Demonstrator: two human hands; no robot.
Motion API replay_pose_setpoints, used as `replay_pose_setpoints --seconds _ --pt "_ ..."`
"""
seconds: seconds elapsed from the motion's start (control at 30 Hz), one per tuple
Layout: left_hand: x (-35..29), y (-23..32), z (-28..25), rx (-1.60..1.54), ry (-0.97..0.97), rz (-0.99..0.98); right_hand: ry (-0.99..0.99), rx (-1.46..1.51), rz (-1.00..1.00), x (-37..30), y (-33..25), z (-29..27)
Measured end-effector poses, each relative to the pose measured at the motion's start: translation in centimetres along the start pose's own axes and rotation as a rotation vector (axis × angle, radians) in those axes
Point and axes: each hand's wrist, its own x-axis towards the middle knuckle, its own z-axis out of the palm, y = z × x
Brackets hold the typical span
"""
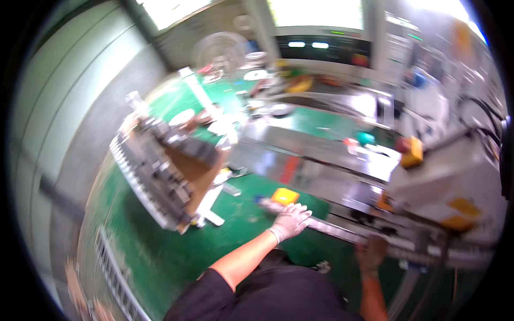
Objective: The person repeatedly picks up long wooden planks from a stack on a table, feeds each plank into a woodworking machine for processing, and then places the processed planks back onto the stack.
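Observation:
My left hand (290,221), in a thin white glove, lies over a long, narrow, pale strip (334,230) with its fingers bent around it. The strip looks like a tube; its left end is blue, and it runs right toward the machine. Just beyond my left hand is a small yellow block (285,196). My right hand (372,251) is at the strip's right part, beside the machine's front rail (423,254). It is dark and smeared by motion, so its fingers and anything in them cannot be made out.
On the green table (155,257), a brown box (187,171) holding many grey strips stands at left. A metal machine bed (321,176) stretches across the middle. To the right sits a grey housing (444,182) with a yellow switch box (412,152). A fan (222,53) stands behind.

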Motion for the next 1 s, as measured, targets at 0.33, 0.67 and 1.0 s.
replay_pose_setpoints --seconds 0.33,0.67,1.0 --pt "-32.6 -29.8 -4.6 -0.221 1.218 -1.482 0.298 -0.114 0.065 1.9 2.3 4.7" --pt "-41.8 -37.2 -1.2 -1.106 1.238 -1.605 -0.035 -0.268 0.239 7.3 -17.9 6.2" --pt "-40.6 -35.5 -5.6 -1.254 1.007 -1.654 0.023 -0.12 0.139 8.4 -25.3 8.3"
